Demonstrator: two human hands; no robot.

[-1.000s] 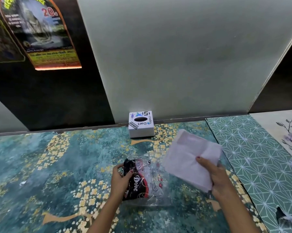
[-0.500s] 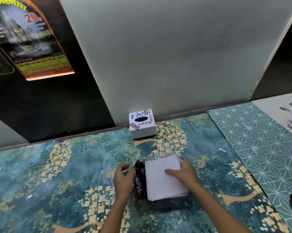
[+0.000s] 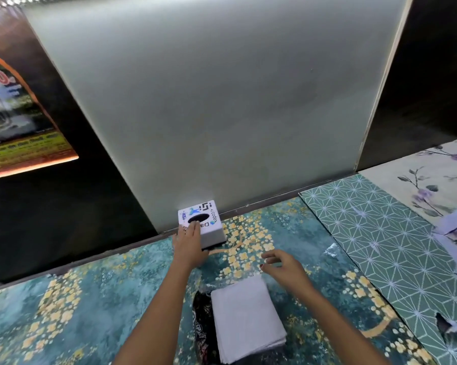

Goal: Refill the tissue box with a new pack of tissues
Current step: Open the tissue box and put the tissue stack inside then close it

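A small white tissue box with printed logos and a dark oval slot stands at the far edge of the table against the wall. My left hand rests on its near left corner, fingers over the top by the slot. A stack of white tissues lies on the table near me, on top of a clear and black wrapper. My right hand hovers just beyond the stack, fingers spread, holding nothing.
The table carries a teal mat with gold flowers, a green geometric mat to the right and a floral mat beyond. A grey wall panel rises behind the box. A poster hangs at left.
The tissue stack was laid down on the wrapper. My left hand left the wrapper and reached forward onto the tissue box. My right hand lifted off the stack.
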